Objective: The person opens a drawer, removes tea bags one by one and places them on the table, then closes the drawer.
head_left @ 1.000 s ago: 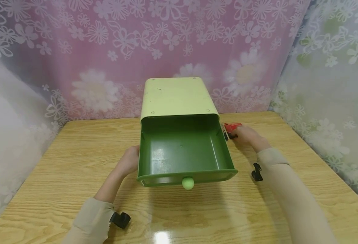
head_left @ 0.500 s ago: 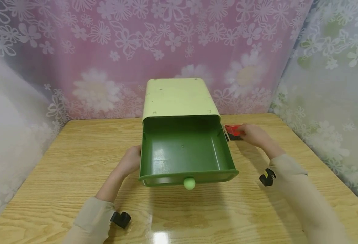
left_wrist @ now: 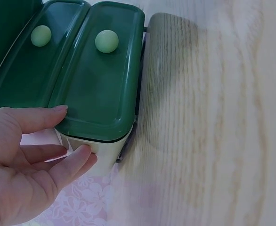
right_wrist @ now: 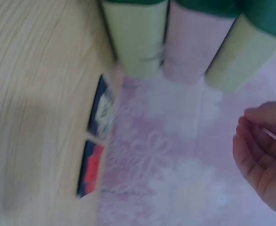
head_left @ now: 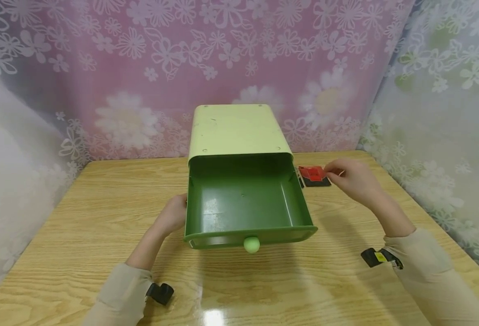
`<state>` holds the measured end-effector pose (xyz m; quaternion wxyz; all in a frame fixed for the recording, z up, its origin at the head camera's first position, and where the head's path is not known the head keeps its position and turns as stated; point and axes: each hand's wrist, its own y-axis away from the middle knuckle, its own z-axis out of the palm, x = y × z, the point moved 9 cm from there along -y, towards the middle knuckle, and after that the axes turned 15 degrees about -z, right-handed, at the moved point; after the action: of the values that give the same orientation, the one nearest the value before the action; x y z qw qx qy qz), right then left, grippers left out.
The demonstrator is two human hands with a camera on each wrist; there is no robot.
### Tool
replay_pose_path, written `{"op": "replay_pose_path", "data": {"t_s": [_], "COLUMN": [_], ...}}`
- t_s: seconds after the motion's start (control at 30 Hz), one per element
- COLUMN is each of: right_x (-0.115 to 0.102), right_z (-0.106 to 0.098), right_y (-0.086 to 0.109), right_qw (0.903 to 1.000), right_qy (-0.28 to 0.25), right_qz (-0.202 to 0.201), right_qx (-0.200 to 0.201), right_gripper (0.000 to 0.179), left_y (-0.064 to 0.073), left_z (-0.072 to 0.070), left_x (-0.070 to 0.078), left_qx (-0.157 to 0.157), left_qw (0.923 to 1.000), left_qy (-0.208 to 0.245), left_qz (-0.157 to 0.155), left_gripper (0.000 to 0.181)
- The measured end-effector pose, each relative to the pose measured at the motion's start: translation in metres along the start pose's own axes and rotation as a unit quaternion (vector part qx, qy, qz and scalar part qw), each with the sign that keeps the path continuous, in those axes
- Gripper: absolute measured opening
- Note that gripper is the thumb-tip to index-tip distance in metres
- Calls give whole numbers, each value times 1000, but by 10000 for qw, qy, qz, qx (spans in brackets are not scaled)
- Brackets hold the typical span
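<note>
A small cabinet (head_left: 239,129) with a pale yellow shell stands mid-table, its green top drawer (head_left: 243,203) pulled out with nothing inside. My left hand (head_left: 174,215) holds the cabinet's left side; in the left wrist view its thumb (left_wrist: 44,117) rests on the edge of a lower drawer front (left_wrist: 102,80) and the fingertips touch the pale side wall. My right hand (head_left: 353,179) is raised beside a flat red-and-black square packet (head_left: 314,175), thumb and fingers loosely bent with nothing between them. Right by the cabinet, a second dark flat piece (right_wrist: 101,113) with pale print lies beside the packet.
The wooden table (head_left: 113,203) runs back to a pink flowered curtain (head_left: 162,81), with a pale flowered curtain (head_left: 447,136) at the right. A light green ball knob (head_left: 251,244) sticks out from the open drawer's front. Black camera mounts (head_left: 160,294) sit on both wrists.
My right hand has let go of the red-and-black packet and drawn back to the right and up, leaving it flat on the table. The left hand keeps its place on the cabinet.
</note>
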<state>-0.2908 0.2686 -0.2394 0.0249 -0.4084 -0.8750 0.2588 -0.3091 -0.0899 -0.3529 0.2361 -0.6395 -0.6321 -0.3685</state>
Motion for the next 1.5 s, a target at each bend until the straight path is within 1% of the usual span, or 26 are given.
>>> {"op": "replay_pose_path", "data": {"t_s": [0.13,0.23,0.3,0.4,0.47,0.5,0.6,0.63,0.7,0.73,0.77,0.83,0.9,0.93,0.97,1.0,1.03,1.07,1.13,1.17,1.23,1.27,1.3,1.33,1.4,1.5], "right_x": [-31,-57,-77,-108,-128,-138,-164,-171,-182,-185,-186,-185,-183,-183,-186,-192,-199,-208,-232,-244,-265,-274,-281,-286,-291,-292], "right_z": [-15,-27,-35,-47,-54,-57,-66,-68,-69,-67,-63,-50,-32,-23,-14,-7,0,4,6,5,0,-3,-5,-6,-7,-2], "right_y": [-1,-1,0,1,2,2,4,6,10,13,17,29,42,49,54,58,61,62,61,58,52,48,45,42,37,33], "right_qw": [9984,9946,9898,9774,9655,9590,9385,9313,9195,9127,9040,8881,8691,8619,8561,8540,8492,8469,8425,8408,8343,8328,8298,8291,8274,8275], "right_qy": [92,70,-17,-293,-451,-536,-710,-744,-919,-1016,-1146,-1338,-1405,-1374,-1309,-1164,-1015,-848,-389,-99,453,725,1015,1248,1647,2090], "right_qz": [-239,-543,-846,-1408,-1841,-2045,-2574,-2735,-2981,-3121,-3313,-3642,-4033,-4205,-4365,-4460,-4609,-4711,-4923,-4998,-5118,-5129,-5145,-5118,-5048,-4909], "right_qx": [507,879,1148,1550,1787,1888,2189,2288,2392,2432,2449,2466,2495,2480,2438,2412,2371,2314,2154,2077,1999,1954,1907,1871,1832,1751], "right_gripper": [9,12,17,21,7,3,27,32,26,22,16,12,19,23,27,28,30,31,28,25,18,17,19,22,26,28], "left_y": [2,2,2,3,3,3,2,2,2,2,2,2,1,1,1,0,0,0,-1,-2,-3,-3,-3,-3,-3,-3], "left_z": [-1,-2,-2,-2,-2,-2,-3,-2,-3,-3,-2,-2,-1,-1,-1,-1,-1,-1,-2,-3,-4,-3,-3,-3,-2,-1], "left_x": [0,-1,-1,-1,-2,-2,-3,-3,-3,-2,-2,-2,-1,-1,-1,0,0,0,1,2,2,2,1,1,0,-1], "left_qx": [25,50,70,70,61,60,76,77,92,95,90,74,50,42,30,33,38,47,70,94,118,113,111,112,82,54], "left_qw": [10000,9999,9998,9998,9999,9999,9998,9998,9998,9998,9998,9999,9999,9999,10000,9999,9999,9999,9999,9998,9998,9998,9998,9998,9999,9999], "left_qy": [-45,-119,-158,-160,-143,-146,-169,-167,-181,-177,-153,-119,-101,-93,-81,-100,-105,-107,-136,-148,-166,-161,-169,-163,-107,-53], "left_qz": [-32,-44,-38,-41,-51,-54,-61,-71,-39,-15,-14,-1,7,0,-23,-5,-2,-4,9,0,-10,-22,-14,-24,-66,-68], "left_gripper": [10,10,11,10,10,10,10,10,11,12,12,13,14,13,13,13,12,11,10,10,10,10,9,9,9,9]}}
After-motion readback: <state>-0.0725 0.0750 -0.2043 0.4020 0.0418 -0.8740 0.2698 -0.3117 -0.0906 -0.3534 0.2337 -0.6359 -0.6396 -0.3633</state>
